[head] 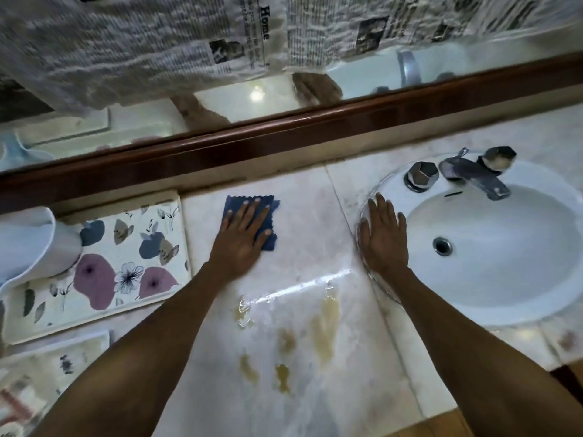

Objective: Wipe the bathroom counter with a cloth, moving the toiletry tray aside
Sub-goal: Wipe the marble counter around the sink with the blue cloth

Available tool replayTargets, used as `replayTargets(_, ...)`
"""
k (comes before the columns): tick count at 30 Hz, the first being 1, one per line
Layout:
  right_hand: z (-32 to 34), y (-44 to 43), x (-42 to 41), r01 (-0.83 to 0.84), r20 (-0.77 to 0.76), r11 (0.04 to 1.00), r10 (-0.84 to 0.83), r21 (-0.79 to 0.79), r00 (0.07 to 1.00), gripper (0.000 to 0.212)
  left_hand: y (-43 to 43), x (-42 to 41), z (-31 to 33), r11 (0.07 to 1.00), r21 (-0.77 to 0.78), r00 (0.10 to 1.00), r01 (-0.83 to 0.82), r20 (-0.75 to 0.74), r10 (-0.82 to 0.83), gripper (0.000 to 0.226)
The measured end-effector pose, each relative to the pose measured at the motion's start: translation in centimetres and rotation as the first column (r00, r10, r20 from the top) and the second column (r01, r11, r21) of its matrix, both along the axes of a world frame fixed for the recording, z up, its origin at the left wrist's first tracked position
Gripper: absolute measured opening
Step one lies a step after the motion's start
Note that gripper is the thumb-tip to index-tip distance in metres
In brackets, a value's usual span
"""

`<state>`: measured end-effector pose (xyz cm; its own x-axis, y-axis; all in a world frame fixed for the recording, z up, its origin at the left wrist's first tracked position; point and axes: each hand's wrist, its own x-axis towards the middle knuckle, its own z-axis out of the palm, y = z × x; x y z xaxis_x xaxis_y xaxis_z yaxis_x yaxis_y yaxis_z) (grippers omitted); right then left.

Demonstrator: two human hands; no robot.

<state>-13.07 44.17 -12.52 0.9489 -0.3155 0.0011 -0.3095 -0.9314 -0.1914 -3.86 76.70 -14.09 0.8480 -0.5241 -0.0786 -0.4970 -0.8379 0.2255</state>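
While both hands lie flat, left (243, 238) presses cloth (235, 205) beside tray (94, 279)

**Dim room, one hard glare streak**

Light is running low and cool across the whole view. A bright streak is glaring off the wet surface (315, 287) near the centre, and a round highlight is glowing in the mirror (257, 96) above. The arms are reading dark, with little shadow showing beneath them. Wide-angle distortion is bending the mirror frame (284, 143) and stretching the corners. The newspaper (126, 42) at the top is smearing into unreadable blur, and the left edge is softening too. The sink (504, 263) is staying fairly crisp.
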Motion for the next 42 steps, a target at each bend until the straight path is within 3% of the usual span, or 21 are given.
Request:
replayTargets(4,0.4,-0.1,0.2,0.022,0.036,0.999,-0.023,0.026,0.999,0.050,-0.9,1.8,0.5,0.971,0.014,0.971,-0.240,-0.013,0.240,0.058)
replayTargets(6,0.3,-0.1,0.2,0.026,0.047,0.999,-0.027,0.026,0.999,0.049,-3.9,2.4,0.6,0.914,0.028,0.914,-0.404,-0.020,0.405,0.060)
replayTargets(8,0.3,-0.1,0.3,0.030,0.066,0.999,-0.033,0.043,0.997,0.048,-8.1,2.6,0.8,0.888,0.027,0.887,-0.459,-0.039,0.460,0.064)
replayTargets(10,0.4,0.0,0.3,0.039,0.094,0.997,-0.045,0.064,0.995,0.047,-12.9,1.9,0.9,0.935,0.015,0.935,-0.354,-0.027,0.354,0.065)
replayTargets(13,0.3,-0.1,0.3,0.050,0.120,0.992,-0.065,0.117,0.991,0.048,-18.8,-1.0,0.8,0.998,-0.025,0.998,-0.062,-0.030,0.061,0.061)
replayTargets(16,0.4,-0.4,0.2,0.083,0.167,0.954,-0.135,0.287,0.977,0.051,-17.3,-3.0,0.5,0.979,-0.030,0.979,0.200,-0.029,-0.201,0.056)
replayTargets(18,0.4,-0.5,0.2,0.082,0.195,0.947,-0.147,0.309,0.970,0.051,-13.1,-2.7,0.3,0.954,0.009,0.954,0.300,0.008,-0.300,0.055)
replayTargets(21,0.1,-0.4,0.1,0.068,0.229,0.954,-0.139,0.290,0.963,0.050,-9.0,-0.5,0.6,0.985,0.047,0.986,0.164,0.014,-0.164,0.055)
replayTargets(25,-0.5,-0.6,0.2,0.061,0.241,0.959,-0.130,0.275,0.962,0.050,-15.4,2.2,0.9,0.995,0.024,0.995,-0.102,-0.016,0.102,0.058)
replayTargets(30,-0.4,-0.5,0.1,0.052,0.257,0.964,-0.122,0.262,0.959,0.052,-22.6,2.7,0.6,1.000,0.030,1.000,0.000,-0.029,0.001,0.059)
replayTargets(34,-0.2,-0.5,0.1,0.048,0.262,0.967,-0.115,0.250,0.958,0.051,-17.2,-1.4,0.5,0.984,0.033,0.984,0.176,0.033,-0.177,0.054)
replayTargets(37,-0.4,-0.6,0.2,0.055,0.245,0.971,-0.113,0.234,0.963,0.052,-12.9,-3.1,0.9,0.972,0.058,0.974,0.227,-0.014,-0.226,0.055)
replayTargets(39,-0.5,-0.6,0.1,0.051,0.244,0.972,-0.108,0.230,0.964,0.052,-12.6,-1.5,1.3,0.989,0.048,0.989,0.140,-0.046,-0.137,0.055)
replayTargets(42,-0.7,-0.6,0.2,0.053,0.252,0.978,-0.104,0.200,0.962,0.051,-16.3,1.7,1.0,0.991,0.040,0.989,-0.127,-0.076,0.130,0.058)
